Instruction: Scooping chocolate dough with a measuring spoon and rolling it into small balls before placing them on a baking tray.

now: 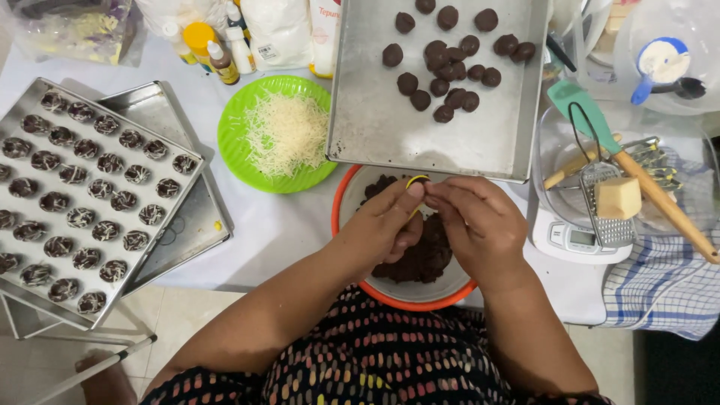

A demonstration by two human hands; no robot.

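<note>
Both hands meet over the orange-rimmed bowl of dark dough at the desk's near edge: left hand and right hand together pinch a small yellow-edged piece.

Bowl before tray; plate left, scale right.

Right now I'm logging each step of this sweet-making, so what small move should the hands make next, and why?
Probably finish shaping the bit of dough pinched between the left hand and right hand, then set it on the metal tray. Both hands meet over the bowl of dark dough, and finished dark balls already sit on that tray just beyond.
</note>
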